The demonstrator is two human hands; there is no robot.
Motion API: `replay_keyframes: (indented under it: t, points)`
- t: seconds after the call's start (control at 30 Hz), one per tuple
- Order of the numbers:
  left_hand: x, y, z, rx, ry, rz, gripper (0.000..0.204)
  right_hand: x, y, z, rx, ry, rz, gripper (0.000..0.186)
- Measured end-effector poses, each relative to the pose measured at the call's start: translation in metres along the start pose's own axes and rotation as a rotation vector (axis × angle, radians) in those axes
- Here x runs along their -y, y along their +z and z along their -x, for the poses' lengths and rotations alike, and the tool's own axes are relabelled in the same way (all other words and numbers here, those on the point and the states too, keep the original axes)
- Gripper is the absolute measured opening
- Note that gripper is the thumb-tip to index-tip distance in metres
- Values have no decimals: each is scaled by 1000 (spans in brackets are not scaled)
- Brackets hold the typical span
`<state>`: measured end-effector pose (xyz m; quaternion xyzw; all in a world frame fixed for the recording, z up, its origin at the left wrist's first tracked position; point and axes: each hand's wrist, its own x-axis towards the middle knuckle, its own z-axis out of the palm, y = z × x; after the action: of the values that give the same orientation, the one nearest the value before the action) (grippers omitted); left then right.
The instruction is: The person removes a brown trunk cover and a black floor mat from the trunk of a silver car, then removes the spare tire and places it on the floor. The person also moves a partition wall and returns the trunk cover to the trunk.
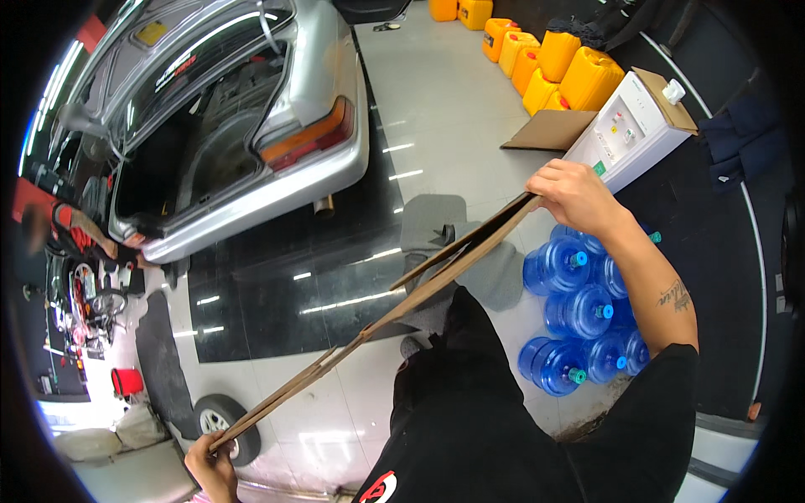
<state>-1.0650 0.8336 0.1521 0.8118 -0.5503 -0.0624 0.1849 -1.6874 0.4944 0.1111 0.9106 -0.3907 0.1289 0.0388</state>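
A long, flattened piece of brown cardboard (369, 331) stretches diagonally across my front, seen nearly edge-on. At its lower left end, my left hand (213, 466) is closed around the edge. My right hand (579, 193) grips the upper right end, with the fingers folded over the top. Near that end the layers part, and a dark gap shows between them. Beyond my right hand stands a white water dispenser (619, 138) with brown cardboard around part of it. Several blue water bottles (579, 310) lie below my right forearm.
A silver car (323, 75) with its trunk raised fills the upper left. Yellow jerrycans (537, 71) line the back right. A loose wheel (220, 415) is by my left hand. Another person (80, 226) is beside the car at far left, near a red bucket (127, 382).
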Motion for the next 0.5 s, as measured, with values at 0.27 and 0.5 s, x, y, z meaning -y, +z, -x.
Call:
replay_keyframes:
  t: [0.27,0.5]
  points:
    - [-77,90,-111,-74,282,-71,28,-123,-7,-42,-21,79,55,23]
    - [-163,193,-223,-55,255,-1,24,-277,22,-109,-2,41,145,17]
